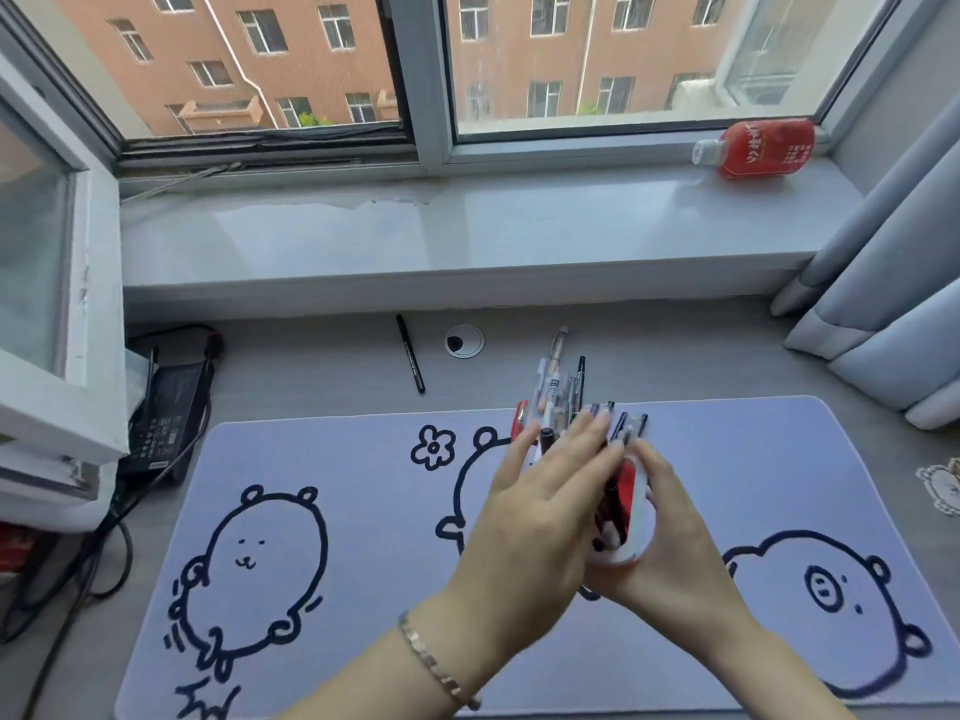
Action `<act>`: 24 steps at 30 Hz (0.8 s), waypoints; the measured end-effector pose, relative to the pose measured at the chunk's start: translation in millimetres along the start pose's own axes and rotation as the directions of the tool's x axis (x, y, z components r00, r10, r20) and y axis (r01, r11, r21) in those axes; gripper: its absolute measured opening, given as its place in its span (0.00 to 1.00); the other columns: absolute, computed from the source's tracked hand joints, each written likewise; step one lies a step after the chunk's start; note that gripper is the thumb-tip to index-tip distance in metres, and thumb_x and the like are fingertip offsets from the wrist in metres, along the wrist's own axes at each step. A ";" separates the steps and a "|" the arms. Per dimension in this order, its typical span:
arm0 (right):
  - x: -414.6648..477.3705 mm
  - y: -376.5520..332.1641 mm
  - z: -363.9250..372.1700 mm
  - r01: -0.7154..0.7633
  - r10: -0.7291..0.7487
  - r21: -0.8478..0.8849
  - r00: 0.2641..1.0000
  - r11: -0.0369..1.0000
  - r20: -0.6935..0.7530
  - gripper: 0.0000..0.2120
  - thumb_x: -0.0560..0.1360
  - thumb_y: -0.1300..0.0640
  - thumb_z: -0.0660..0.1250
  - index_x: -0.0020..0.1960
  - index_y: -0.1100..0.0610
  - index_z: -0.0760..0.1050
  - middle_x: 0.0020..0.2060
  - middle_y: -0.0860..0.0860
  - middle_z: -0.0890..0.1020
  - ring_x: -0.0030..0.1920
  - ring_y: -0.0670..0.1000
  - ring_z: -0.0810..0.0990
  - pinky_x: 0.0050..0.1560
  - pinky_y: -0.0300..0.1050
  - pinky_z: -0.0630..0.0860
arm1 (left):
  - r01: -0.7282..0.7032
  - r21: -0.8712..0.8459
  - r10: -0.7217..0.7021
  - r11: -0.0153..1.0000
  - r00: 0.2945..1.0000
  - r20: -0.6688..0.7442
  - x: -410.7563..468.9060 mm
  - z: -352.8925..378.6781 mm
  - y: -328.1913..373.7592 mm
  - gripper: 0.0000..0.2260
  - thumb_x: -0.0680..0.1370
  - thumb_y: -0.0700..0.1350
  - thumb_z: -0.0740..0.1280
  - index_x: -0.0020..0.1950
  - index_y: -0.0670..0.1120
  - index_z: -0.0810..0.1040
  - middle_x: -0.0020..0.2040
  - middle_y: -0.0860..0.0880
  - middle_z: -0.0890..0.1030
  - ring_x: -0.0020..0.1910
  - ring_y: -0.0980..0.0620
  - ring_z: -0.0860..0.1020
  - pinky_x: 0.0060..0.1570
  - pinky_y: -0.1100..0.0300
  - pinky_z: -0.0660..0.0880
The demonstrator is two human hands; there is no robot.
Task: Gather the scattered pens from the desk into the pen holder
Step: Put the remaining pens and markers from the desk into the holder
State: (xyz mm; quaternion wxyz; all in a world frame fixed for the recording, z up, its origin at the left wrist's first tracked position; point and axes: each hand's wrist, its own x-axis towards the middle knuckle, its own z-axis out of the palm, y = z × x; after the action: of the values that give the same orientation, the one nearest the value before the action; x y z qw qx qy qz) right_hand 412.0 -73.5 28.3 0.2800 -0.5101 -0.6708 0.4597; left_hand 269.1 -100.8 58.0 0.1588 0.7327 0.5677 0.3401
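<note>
One view only, from the head. Both hands over the desk mat (322, 459): right hand (670, 532) wrapped around the white pen holder (636, 517), tilted away; left hand (540, 511) fingers spread flat against the bunch of pens (558, 397) sticking out of it, not clamped. One black pen (410, 353) loose on the desk (311, 376), well apart, near the cable hole (464, 341). Best to stand the holder upright, then fetch that pen. Red bottle (758, 148) on the sill: label writing too blurred to read.
</note>
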 end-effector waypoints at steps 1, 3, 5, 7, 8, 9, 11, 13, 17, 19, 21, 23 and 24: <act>1.3 -2.3 0.9 0.005 -0.005 -0.010 1.000 1.000 0.002 0.45 0.51 0.50 0.77 0.60 0.27 0.57 0.58 0.31 0.71 0.59 0.36 0.71 0.56 0.28 0.69 | -0.003 0.081 0.001 0.997 1.000 0.015 -0.9 2.1 -4.4 0.21 0.75 0.38 0.56 0.69 0.46 0.66 0.71 0.50 0.65 0.73 0.55 0.60 0.71 0.53 0.54; 6.1 -3.5 3.0 -0.005 0.005 -0.006 1.000 1.000 0.006 0.48 0.51 0.54 0.80 0.60 0.29 0.57 0.60 0.36 0.73 0.60 0.41 0.73 0.58 0.35 0.71 | 0.084 0.153 -0.088 0.985 0.996 0.022 4.7 -2.2 -11.5 0.19 0.77 0.43 0.54 0.69 0.50 0.66 0.72 0.52 0.66 0.74 0.53 0.58 0.71 0.48 0.51; 12.9 -1.9 6.3 -0.015 0.015 -0.001 1.000 1.000 0.021 0.48 0.52 0.56 0.82 0.60 0.30 0.58 0.61 0.41 0.74 0.60 0.44 0.74 0.60 0.42 0.73 | 0.095 0.131 -0.106 0.987 0.991 0.081 14.2 -10.6 -14.6 0.20 0.79 0.51 0.50 0.70 0.51 0.65 0.72 0.55 0.64 0.74 0.56 0.55 0.72 0.52 0.48; 21.4 1.9 9.4 -0.032 0.032 -0.012 0.999 0.999 0.037 0.48 0.52 0.57 0.81 0.61 0.32 0.59 0.61 0.41 0.73 0.61 0.43 0.73 0.61 0.46 0.73 | 0.102 -0.010 -0.096 0.995 0.966 0.240 24.6 -17.9 -19.3 0.23 0.78 0.56 0.47 0.72 0.53 0.62 0.72 0.60 0.58 0.74 0.62 0.49 0.73 0.62 0.44; 26.0 4.3 10.4 -0.049 0.050 -0.011 0.998 0.999 0.043 0.48 0.52 0.56 0.81 0.62 0.33 0.59 0.61 0.41 0.73 0.61 0.45 0.73 0.62 0.49 0.72 | 0.142 -0.089 -0.110 0.986 0.948 0.298 29.6 -21.2 -24.9 0.23 0.78 0.56 0.46 0.72 0.55 0.59 0.72 0.63 0.56 0.73 0.66 0.47 0.72 0.66 0.43; 30.5 6.7 10.8 -0.067 0.067 -0.009 0.997 0.998 0.047 0.48 0.52 0.55 0.81 0.62 0.33 0.59 0.61 0.42 0.73 0.62 0.46 0.73 0.63 0.52 0.72 | 0.189 -0.159 -0.134 0.969 0.943 0.305 34.7 -23.8 -33.4 0.21 0.78 0.55 0.48 0.71 0.57 0.58 0.71 0.65 0.55 0.72 0.69 0.47 0.71 0.70 0.43; 39.9 9.6 9.9 -0.098 0.099 -0.014 0.994 0.995 0.049 0.47 0.52 0.55 0.81 0.62 0.32 0.59 0.61 0.41 0.73 0.63 0.48 0.72 0.64 0.54 0.71 | 0.293 -0.228 -0.241 0.929 0.943 0.229 46.7 -25.6 -63.8 0.19 0.79 0.51 0.53 0.70 0.58 0.59 0.71 0.64 0.58 0.71 0.71 0.52 0.69 0.72 0.47; 49.7 11.6 7.2 -0.112 0.113 -0.017 0.992 0.994 0.048 0.47 0.54 0.56 0.81 0.64 0.35 0.59 0.61 0.41 0.73 0.64 0.48 0.71 0.64 0.55 0.71 | 0.458 -0.126 -0.443 0.880 0.887 0.130 61.3 -22.3 -106.5 0.20 0.78 0.46 0.59 0.70 0.52 0.64 0.74 0.54 0.62 0.72 0.61 0.58 0.69 0.67 0.52; 68.4 13.6 1.6 -0.135 0.136 -0.016 0.990 0.991 0.025 0.48 0.55 0.54 0.82 0.66 0.38 0.59 0.61 0.43 0.74 0.61 0.47 0.74 0.62 0.54 0.73 | 0.826 -0.003 -0.824 0.564 0.563 -0.065 91.9 -13.2 -187.6 0.22 0.75 0.44 0.64 0.67 0.41 0.66 0.67 0.39 0.68 0.64 0.41 0.70 0.62 0.54 0.65; 75.4 15.6 0.0 -0.147 0.147 -0.031 0.989 0.989 0.015 0.48 0.55 0.55 0.82 0.65 0.38 0.59 0.60 0.44 0.74 0.60 0.47 0.74 0.61 0.52 0.73 | 0.883 0.026 -0.878 0.468 0.468 -0.105 103.0 -7.5 -213.4 0.21 0.74 0.45 0.67 0.62 0.38 0.67 0.62 0.37 0.70 0.58 0.37 0.72 0.57 0.50 0.70; 79.1 17.5 -1.3 -0.154 0.155 -0.040 0.988 0.987 0.008 0.48 0.55 0.55 0.82 0.66 0.38 0.59 0.60 0.44 0.73 0.60 0.47 0.75 0.60 0.49 0.73 | 0.905 0.071 -0.901 0.420 0.425 -0.089 108.1 0.3 -229.7 0.18 0.73 0.44 0.68 0.57 0.37 0.68 0.59 0.36 0.73 0.54 0.36 0.74 0.50 0.49 0.72; 80.9 19.5 -2.2 -0.165 0.166 -0.035 0.986 0.986 0.004 0.48 0.55 0.55 0.82 0.66 0.38 0.59 0.59 0.44 0.74 0.59 0.47 0.75 0.60 0.48 0.73 | 0.908 0.106 -0.910 0.404 0.412 -0.056 107.2 7.0 -237.0 0.13 0.72 0.42 0.67 0.52 0.36 0.71 0.54 0.36 0.77 0.49 0.37 0.75 0.43 0.52 0.70; 81.0 20.2 -2.3 -0.169 0.169 -0.032 0.986 0.985 0.003 0.48 0.55 0.55 0.82 0.66 0.39 0.59 0.59 0.43 0.74 0.59 0.46 0.75 0.59 0.46 0.73 | 0.908 0.103 -0.910 0.406 0.412 -0.052 105.9 9.1 -239.6 0.11 0.73 0.41 0.66 0.50 0.37 0.71 0.52 0.36 0.77 0.46 0.39 0.75 0.41 0.54 0.69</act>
State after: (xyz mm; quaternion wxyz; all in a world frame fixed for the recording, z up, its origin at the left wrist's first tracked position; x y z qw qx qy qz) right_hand 396.4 4.7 3.4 0.2299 -0.5682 -0.6330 0.4729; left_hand 115.0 73.2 -63.1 0.2790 0.3178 0.8916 0.1620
